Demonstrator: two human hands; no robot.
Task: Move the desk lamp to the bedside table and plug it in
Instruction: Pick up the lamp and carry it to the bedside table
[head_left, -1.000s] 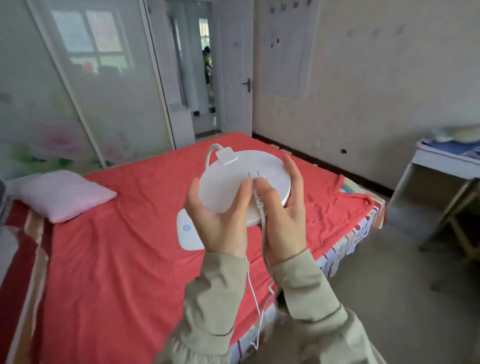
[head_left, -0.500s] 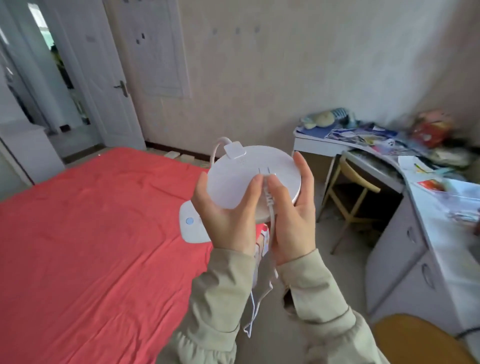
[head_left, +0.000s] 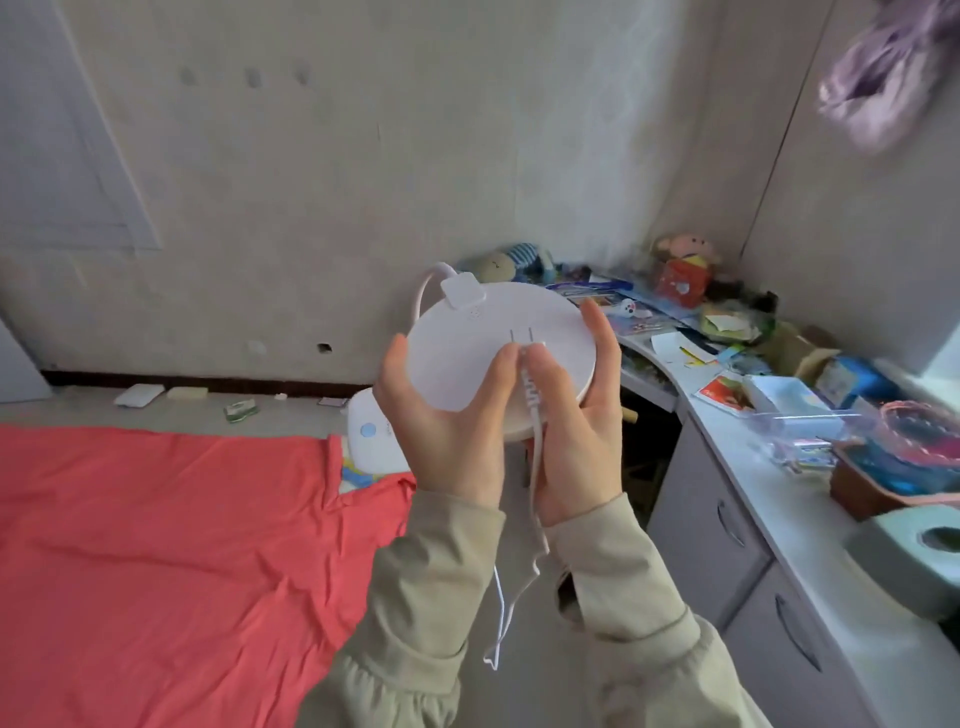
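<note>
I hold a white desk lamp (head_left: 467, 353) in front of my chest, its round head facing me and folded over the base (head_left: 371, 439), which shows a blue button. My left hand (head_left: 452, 421) grips the round head from the left. My right hand (head_left: 576, 415) grips it from the right, and both thumbs press the white plug (head_left: 527, 349) flat against the head, its two prongs pointing up. The white cord (head_left: 519, 587) hangs down between my sleeves. No bedside table or socket is in view.
A bed with a red sheet (head_left: 156, 545) fills the lower left. A white corner desk (head_left: 737, 452) with drawers runs along the right, cluttered with papers, boxes and plush toys (head_left: 680, 249). Small items lie on the floor by the wall (head_left: 137, 395).
The view has swung right, from the bed and door toward the cluttered desk in the corner. My hands keep the same grip on the lamp and plug.
</note>
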